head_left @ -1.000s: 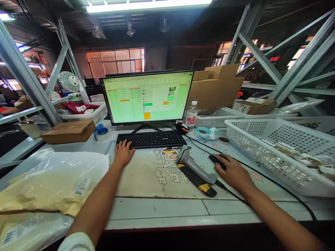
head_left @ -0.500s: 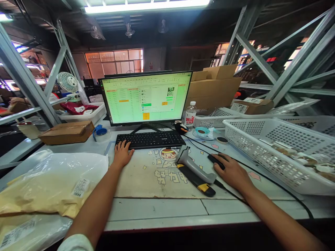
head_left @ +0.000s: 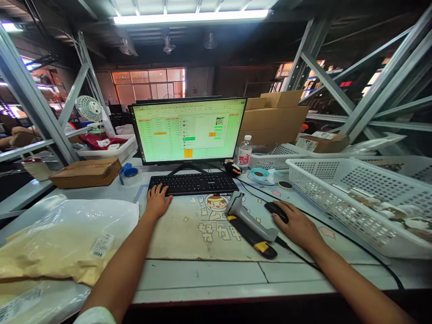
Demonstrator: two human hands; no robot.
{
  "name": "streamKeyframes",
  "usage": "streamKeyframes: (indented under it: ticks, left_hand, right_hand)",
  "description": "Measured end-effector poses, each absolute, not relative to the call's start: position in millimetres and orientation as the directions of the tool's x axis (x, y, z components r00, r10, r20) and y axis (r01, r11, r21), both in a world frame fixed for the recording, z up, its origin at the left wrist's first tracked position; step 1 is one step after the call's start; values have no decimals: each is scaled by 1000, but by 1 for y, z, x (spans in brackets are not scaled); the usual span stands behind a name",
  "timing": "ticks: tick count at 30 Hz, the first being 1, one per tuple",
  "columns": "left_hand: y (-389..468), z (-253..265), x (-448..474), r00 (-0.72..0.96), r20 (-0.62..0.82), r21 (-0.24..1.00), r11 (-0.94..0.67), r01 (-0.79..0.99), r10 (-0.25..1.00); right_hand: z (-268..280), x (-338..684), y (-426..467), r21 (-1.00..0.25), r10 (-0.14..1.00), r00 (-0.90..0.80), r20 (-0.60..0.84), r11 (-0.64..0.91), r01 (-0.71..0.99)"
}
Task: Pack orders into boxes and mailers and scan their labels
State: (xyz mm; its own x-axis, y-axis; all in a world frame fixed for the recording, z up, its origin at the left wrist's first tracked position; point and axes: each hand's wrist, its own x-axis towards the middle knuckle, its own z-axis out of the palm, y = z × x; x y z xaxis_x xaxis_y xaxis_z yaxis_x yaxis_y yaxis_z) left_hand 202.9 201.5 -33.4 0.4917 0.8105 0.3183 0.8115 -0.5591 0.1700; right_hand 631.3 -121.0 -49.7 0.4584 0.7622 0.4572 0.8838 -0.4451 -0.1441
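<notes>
Far left of tabletop [head_left: 202, 274]: padded mailer [head_left: 57, 247] under clear plastic, label facing up, well apart from either hand. Behind it: flat brown carton [head_left: 86, 172] and blue tape roll [head_left: 130, 173]. Left hand [head_left: 158, 200]: palm down on desk mat [head_left: 182, 229], fingers reaching onto left end of keyboard [head_left: 193, 182]; grip loose and flat, closed on nothing. Keyboard long axis: left to right, parallel to tabletop edge, directly below monitor [head_left: 189, 130], which shows a lit green spreadsheet. Centre right: grey barcode scanner [head_left: 251, 216] lying on its side, head toward keyboard, handle running diagonally toward near right; yellow-and-black utility knife [head_left: 253, 236] just beside it on near side, same diagonal. Right hand [head_left: 297, 225]: cupped over black mouse [head_left: 276, 211], fingers draped on top, grip lightly closed around mouse body; front of mouse showing past fingertips. Key relation: scanner just left of right hand, handle end nearest that hand and pointing toward it; left hand separated from scanner by bare mat, so right hand clearly nearer. Mouse long axis roughly front to back, angled slightly left. Further right: water bottle [head_left: 245, 150], teal tape roll [head_left: 260, 173], then white perforated basket [head_left: 354, 198] holding small packets, near right forearm but not touching.
</notes>
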Motion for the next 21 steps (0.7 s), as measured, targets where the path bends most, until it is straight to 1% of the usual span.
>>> streamKeyframes:
  ticks: [6, 13, 17, 21]
  left_hand:
    - [202, -35, 203, 493, 319, 174, -561, 809, 810]
    - [201, -34, 204, 491, 321, 177, -560, 809, 810]
    - [200, -34, 203, 491, 324, 179, -562, 808, 809]
    - [201, -34, 203, 492, 322, 180, -562, 807, 809]
  right_hand:
    - [-56, 641, -119, -177, 751, 428, 502, -396, 901]
    - [-62, 648, -117, -134, 766, 359, 533, -343, 930]
    - [-61, 647, -118, -142, 769, 378, 515, -359, 923]
    - [-58, 644, -119, -130, 790, 361, 496, -344, 930]
